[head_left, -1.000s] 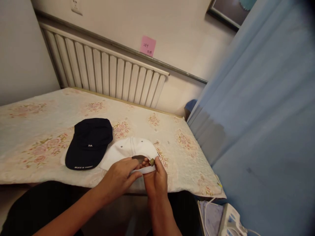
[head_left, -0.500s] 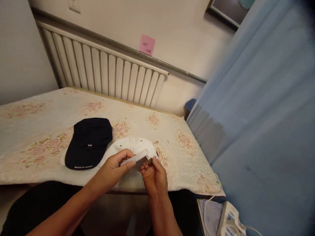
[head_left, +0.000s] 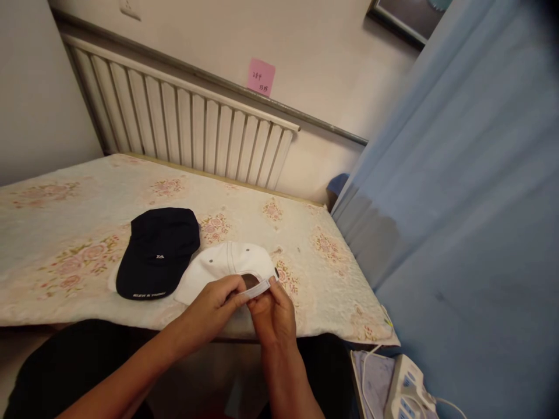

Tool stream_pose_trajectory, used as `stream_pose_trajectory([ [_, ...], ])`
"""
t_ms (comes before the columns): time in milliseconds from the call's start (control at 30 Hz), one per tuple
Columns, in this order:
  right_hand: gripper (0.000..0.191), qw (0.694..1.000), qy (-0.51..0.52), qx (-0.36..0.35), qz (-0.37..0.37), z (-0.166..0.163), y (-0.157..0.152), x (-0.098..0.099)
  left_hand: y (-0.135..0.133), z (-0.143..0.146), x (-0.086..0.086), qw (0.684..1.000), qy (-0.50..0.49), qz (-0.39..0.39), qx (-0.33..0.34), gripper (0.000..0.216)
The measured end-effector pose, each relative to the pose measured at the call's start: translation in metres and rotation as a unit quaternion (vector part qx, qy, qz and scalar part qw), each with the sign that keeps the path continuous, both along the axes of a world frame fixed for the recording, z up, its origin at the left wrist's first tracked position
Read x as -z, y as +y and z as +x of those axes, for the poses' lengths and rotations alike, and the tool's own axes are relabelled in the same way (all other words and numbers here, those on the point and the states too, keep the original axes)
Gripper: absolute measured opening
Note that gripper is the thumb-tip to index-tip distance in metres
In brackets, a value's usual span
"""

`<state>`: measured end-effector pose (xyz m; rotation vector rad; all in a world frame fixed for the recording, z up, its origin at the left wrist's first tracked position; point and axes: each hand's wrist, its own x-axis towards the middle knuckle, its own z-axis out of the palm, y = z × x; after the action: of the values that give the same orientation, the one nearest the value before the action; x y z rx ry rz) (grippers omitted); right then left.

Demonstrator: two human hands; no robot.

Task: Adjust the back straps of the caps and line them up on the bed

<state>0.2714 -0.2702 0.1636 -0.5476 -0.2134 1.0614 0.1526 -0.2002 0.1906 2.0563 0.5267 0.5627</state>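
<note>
A white baseball cap [head_left: 218,262] lies at the near edge of the table, its rear opening turned toward me. My left hand [head_left: 222,299] pinches the cap's white back strap [head_left: 257,288] from the left. On the other side, my right hand [head_left: 275,308] grips the strap's right end where it meets the cap. The strap now spans the opening between both hands; whether its end is fastened cannot be made out under the fingers. To the left rests a dark navy cap [head_left: 159,250] with a small white emblem and lettering on its brim, touching or overlapping the white one.
A floral cloth [head_left: 305,233] covers the table. Behind it stands a white radiator [head_left: 183,122], with a pink note [head_left: 261,77] on the wall. A blue curtain [head_left: 445,221] hangs at the right, above a white power strip [head_left: 406,387].
The strap's loose end, raised and angled away from the cap before, has come down to the right hand. My left hand has moved slightly right and down with it.
</note>
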Motion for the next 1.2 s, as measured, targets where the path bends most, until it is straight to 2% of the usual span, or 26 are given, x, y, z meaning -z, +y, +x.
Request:
stream_pose_trajectory([
  [167,0.005,0.999,0.024,0.022,-0.013,0.002,0.001,0.004,-0.001,0.001,-0.001,0.999,-0.007,0.014,0.041,0.022],
  [533,0.013,0.999,0.017,0.021,-0.024,0.001,0.002,0.000,-0.004,0.002,-0.002,0.998,0.024,0.046,-0.023,0.023],
  [733,0.018,0.999,0.025,0.019,-0.042,0.000,0.002,-0.003,-0.004,0.003,0.000,0.999,0.019,0.032,-0.023,0.022],
  [1200,0.022,1.000,0.018,-0.002,-0.010,0.000,0.002,0.000,-0.003,0.003,0.008,0.999,0.009,-0.007,-0.037,0.021],
])
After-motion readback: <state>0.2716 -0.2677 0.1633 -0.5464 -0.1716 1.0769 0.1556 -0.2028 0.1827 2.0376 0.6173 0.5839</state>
